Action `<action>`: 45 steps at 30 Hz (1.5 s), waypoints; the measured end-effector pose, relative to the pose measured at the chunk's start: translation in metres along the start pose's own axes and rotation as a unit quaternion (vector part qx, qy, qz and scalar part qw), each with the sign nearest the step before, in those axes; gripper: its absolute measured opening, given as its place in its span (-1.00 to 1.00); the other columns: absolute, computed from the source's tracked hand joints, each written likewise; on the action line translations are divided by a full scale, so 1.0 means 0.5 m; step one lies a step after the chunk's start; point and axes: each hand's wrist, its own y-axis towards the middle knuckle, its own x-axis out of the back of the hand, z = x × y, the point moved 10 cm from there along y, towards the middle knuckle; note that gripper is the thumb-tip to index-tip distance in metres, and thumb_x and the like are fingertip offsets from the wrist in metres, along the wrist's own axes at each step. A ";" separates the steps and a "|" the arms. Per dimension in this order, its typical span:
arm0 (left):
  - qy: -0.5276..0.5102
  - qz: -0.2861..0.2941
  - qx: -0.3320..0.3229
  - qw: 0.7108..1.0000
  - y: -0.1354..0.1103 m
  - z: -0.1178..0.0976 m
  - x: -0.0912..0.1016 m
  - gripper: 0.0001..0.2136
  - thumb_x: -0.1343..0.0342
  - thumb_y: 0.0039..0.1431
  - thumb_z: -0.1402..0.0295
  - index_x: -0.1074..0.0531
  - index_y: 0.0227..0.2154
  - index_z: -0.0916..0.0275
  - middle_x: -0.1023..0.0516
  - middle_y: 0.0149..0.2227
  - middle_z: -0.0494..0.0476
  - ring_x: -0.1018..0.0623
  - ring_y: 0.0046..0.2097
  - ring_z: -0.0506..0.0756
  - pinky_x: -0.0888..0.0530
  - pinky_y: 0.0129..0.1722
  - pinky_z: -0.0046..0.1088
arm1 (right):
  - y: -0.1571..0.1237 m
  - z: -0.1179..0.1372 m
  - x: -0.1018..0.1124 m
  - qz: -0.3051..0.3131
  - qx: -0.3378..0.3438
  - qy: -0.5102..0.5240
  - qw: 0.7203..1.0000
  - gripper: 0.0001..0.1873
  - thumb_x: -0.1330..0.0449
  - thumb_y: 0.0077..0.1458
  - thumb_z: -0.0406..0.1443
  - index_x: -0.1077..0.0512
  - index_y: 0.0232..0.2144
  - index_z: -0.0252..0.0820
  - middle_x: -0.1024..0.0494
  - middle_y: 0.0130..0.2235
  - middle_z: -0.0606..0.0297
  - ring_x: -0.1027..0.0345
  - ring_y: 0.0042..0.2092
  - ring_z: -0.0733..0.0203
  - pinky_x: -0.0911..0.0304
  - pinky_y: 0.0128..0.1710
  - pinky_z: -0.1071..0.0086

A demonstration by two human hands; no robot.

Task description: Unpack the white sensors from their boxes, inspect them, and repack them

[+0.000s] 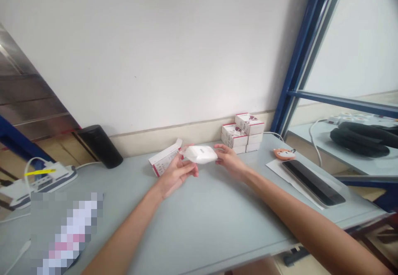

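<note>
Above the table, my left hand (174,174) grips the left end of a white rounded block (202,154) that looks wrapped in clear plastic. At its right end, the fingers of my right hand (229,161) hold the block's edge. The block's exact kind cannot be made out. Just behind my left hand stands an opened white and red carton (163,159) with a raised flap, partly hidden by that hand. Beyond my right hand, several similar small cartons (234,136) are stacked against the wall.
A black cylinder (101,146) and a white power strip (52,179) occupy the left side of the grey table (199,229). On the right lie an orange and white item (284,154), a dark phone-like slab (312,181) and white paper (275,168). A blue frame (294,59) rises behind.
</note>
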 end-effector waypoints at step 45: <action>0.661 -0.265 -0.126 0.691 -0.012 -0.092 0.146 -0.57 -0.17 0.24 0.26 -0.45 0.17 0.14 -0.58 0.03 0.35 -0.48 0.12 0.43 -0.23 0.22 0.11 | -0.016 0.082 0.011 -0.067 0.201 -0.046 0.976 -0.46 -0.45 -0.02 -0.05 -0.44 -0.04 -0.11 -0.60 0.02 0.15 -0.59 -0.22 0.13 -0.58 -0.15 0.10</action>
